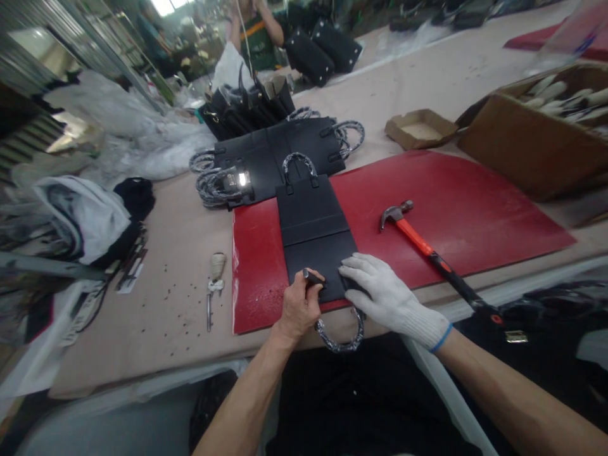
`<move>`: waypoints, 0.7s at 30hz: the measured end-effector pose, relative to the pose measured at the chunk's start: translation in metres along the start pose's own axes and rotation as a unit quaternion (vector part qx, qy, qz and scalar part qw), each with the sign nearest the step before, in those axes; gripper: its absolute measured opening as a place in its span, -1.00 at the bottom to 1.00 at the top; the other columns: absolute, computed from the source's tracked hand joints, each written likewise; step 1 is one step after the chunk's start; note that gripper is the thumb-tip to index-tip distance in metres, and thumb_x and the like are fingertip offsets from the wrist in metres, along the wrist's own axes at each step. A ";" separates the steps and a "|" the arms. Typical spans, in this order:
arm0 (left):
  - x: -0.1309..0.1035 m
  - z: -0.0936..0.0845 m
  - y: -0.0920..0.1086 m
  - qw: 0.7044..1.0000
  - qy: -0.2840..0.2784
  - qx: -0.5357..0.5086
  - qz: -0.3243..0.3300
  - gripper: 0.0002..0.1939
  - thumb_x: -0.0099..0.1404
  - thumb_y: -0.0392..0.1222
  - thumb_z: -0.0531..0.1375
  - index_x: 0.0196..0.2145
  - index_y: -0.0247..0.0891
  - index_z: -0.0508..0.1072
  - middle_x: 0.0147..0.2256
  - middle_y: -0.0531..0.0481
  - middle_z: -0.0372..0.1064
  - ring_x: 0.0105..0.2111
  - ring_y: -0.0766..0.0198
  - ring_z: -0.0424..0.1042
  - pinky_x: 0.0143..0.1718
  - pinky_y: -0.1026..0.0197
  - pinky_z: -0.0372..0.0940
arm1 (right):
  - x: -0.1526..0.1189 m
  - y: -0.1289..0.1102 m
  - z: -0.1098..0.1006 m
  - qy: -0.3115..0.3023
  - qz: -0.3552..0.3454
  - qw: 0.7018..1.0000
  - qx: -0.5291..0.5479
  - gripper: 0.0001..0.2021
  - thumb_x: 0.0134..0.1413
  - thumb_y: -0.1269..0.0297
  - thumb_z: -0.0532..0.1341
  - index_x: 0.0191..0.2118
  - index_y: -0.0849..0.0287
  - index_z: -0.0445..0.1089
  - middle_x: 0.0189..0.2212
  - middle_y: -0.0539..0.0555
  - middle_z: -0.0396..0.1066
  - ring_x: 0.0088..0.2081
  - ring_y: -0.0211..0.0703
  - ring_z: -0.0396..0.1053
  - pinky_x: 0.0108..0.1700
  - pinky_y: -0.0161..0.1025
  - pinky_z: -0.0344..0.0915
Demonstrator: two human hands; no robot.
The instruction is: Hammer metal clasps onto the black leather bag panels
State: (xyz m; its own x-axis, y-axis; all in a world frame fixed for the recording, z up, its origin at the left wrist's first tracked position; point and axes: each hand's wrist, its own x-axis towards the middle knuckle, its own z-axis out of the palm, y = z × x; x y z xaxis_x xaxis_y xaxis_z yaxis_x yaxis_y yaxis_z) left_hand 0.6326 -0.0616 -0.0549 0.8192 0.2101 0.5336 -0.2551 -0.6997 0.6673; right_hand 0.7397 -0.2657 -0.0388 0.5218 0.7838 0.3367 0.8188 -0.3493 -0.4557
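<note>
A flat black bag panel with a plastic-wrapped handle at each end lies across a red board. My bare left hand is closed around a short dark rod-like tool, probably a hole punch, at the panel's near left part. Its lower tip is hidden. My right hand, in a white knit glove, rests open on the panel's near right corner with fingers stretched out. The near handle hangs past the board's front edge, between my wrists. To the right, a claw hammer with an orange and black grip lies on the board.
Stacked black panels with wrapped handles lie beyond the board. A screwdriver-like tool and small dark bits are at left. An open carton and a shallow cardboard tray stand at right. Another person is across the table.
</note>
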 end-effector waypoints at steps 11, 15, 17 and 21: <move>-0.005 0.002 -0.004 0.999 -0.014 0.024 0.041 -0.82 0.46 -0.33 0.08 -0.03 -0.22 0.37 -0.19 -0.11 0.54 -0.23 0.20 0.60 -0.20 0.24 0.51 | -0.009 0.018 -0.031 0.098 0.114 0.984 -0.099 -0.61 0.31 0.14 0.15 0.12 0.21 0.47 0.11 0.29 0.48 0.14 0.21 0.43 0.21 0.18 0.36; -0.005 0.004 -0.004 0.999 0.001 0.026 0.026 -0.85 0.47 -0.32 0.07 -0.05 -0.21 0.36 -0.21 -0.09 0.53 -0.26 0.22 0.60 -0.22 0.25 0.51 | -0.022 0.043 -0.060 0.079 0.240 0.944 -0.211 -0.53 0.30 0.09 0.10 0.12 0.31 0.47 0.13 0.38 0.45 0.13 0.33 0.40 0.17 0.21 0.34; -0.005 0.005 -0.004 0.999 0.004 0.025 0.023 -0.86 0.47 -0.32 0.07 -0.07 -0.20 0.36 -0.22 -0.09 0.53 -0.26 0.22 0.59 -0.22 0.25 0.51 | -0.029 0.047 -0.069 0.025 0.295 0.922 -0.249 -0.50 0.30 0.09 0.09 0.17 0.35 0.43 0.13 0.41 0.44 0.07 0.37 0.41 0.09 0.22 0.36; -0.005 0.005 -0.003 1.000 0.003 0.021 0.018 -0.86 0.46 -0.31 0.08 -0.08 -0.20 0.37 -0.22 -0.09 0.53 -0.28 0.23 0.59 -0.23 0.27 0.51 | -0.034 0.043 -0.072 -0.054 0.345 0.887 -0.302 -0.47 0.32 0.15 0.03 0.27 0.35 0.33 0.00 0.46 0.46 -0.11 0.34 0.44 -0.12 0.14 0.37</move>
State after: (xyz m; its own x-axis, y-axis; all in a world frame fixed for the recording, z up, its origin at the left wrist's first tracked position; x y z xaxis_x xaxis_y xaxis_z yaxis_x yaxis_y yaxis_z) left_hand 0.6318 -0.0643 -0.0622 0.8072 0.1887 0.5593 -0.2614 -0.7351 0.6255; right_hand 0.7740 -0.3446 -0.0105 0.9495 0.3093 0.0531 0.3090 -0.9510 0.0138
